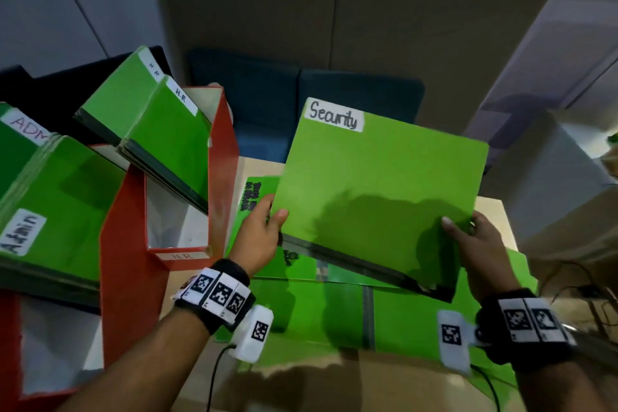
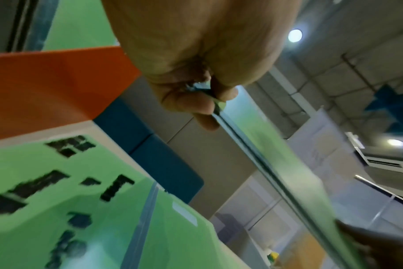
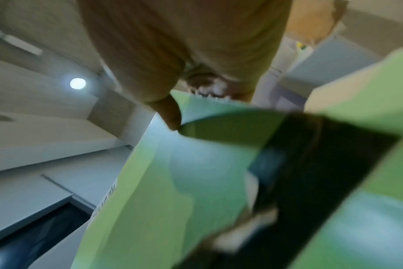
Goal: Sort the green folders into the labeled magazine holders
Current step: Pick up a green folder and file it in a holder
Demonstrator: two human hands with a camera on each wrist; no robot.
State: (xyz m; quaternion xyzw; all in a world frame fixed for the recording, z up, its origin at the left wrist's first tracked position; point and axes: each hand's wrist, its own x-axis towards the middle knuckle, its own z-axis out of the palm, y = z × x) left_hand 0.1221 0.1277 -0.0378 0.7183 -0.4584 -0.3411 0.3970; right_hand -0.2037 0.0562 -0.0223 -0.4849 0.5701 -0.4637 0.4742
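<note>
Both hands pinch the "Security" folder point(image 1: 378, 197) above the worktop point(image 1: 334, 381): left grip point(image 1: 264, 231) at its 9 o'clock edge, right grip point(image 1: 475, 244) at 3 o'clock. At 10 o'clock, the red HR holder point(image 1: 217, 184) contains two HR folders point(image 1: 160, 130).

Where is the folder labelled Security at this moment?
In the head view, the Security folder is right of centre, held up by the left hand and right hand above the green folders on the table.
</note>
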